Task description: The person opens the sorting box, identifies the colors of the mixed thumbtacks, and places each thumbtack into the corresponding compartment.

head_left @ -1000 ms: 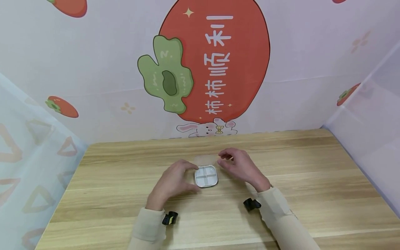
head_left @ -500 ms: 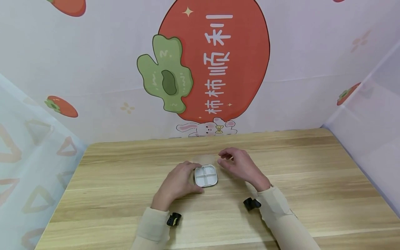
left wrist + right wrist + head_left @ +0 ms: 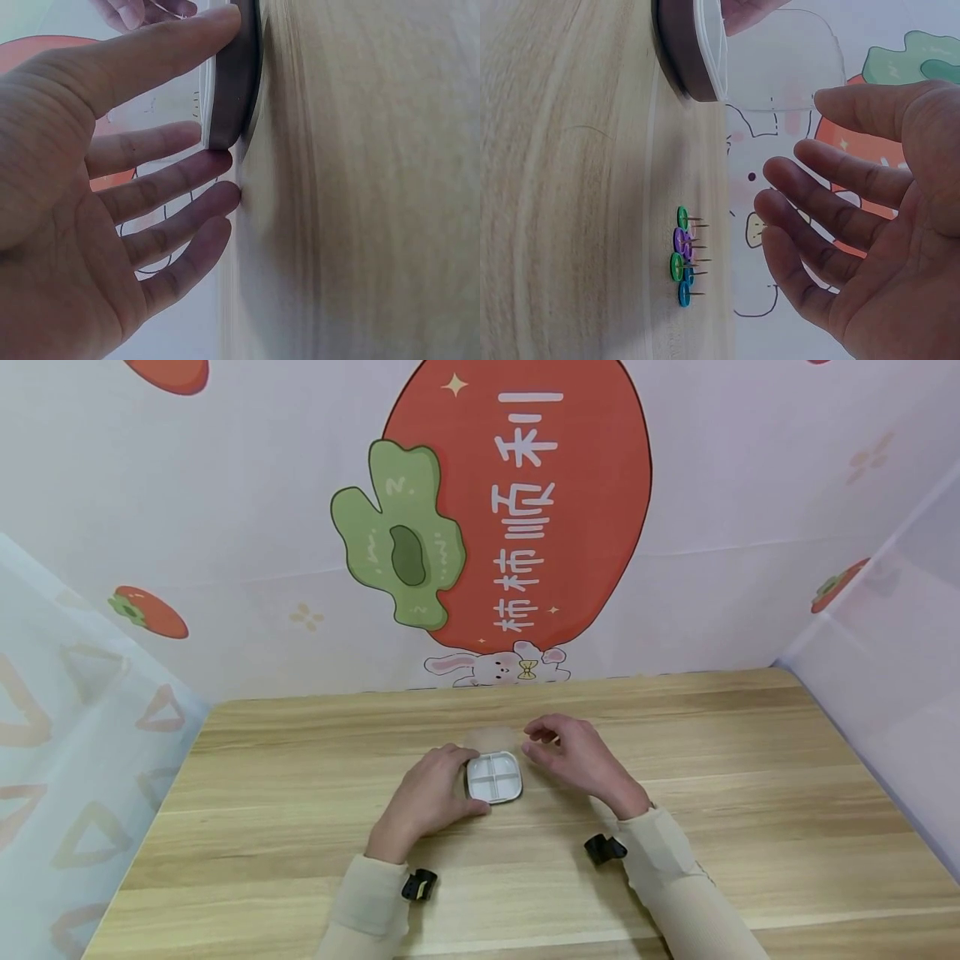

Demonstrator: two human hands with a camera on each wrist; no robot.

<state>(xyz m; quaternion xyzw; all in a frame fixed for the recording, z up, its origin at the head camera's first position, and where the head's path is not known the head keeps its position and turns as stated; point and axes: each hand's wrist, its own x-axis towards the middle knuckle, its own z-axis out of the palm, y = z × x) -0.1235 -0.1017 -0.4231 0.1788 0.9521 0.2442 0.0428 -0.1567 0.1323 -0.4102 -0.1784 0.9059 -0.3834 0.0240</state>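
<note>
A small square pill box (image 3: 507, 788) with a cross-shaped divider and white inside lies on the table, its transparent lid (image 3: 780, 45) standing open at the back. In the left wrist view its outer wall (image 3: 232, 90) looks dark. My left hand (image 3: 426, 799) grips the box from the left, thumb on the near side and fingers at the far side. My right hand (image 3: 583, 762) hovers just right of the box, fingers loosely bent, holding nothing. Its thumb appears close to the lid's corner; contact is unclear. Several coloured thumbtacks (image 3: 680, 240) stand points-up near the right fingers; the head view hides them.
The wooden table (image 3: 262, 827) reaches back to a printed cloth (image 3: 247, 510) hung as a wall. More cloth closes both sides. A black wrist camera (image 3: 418, 886) sits on the left cuff, and another black camera (image 3: 604, 850) on the right.
My left hand has moved right and closed its thumb and fingers about the box. The right hand has stayed where it was.
</note>
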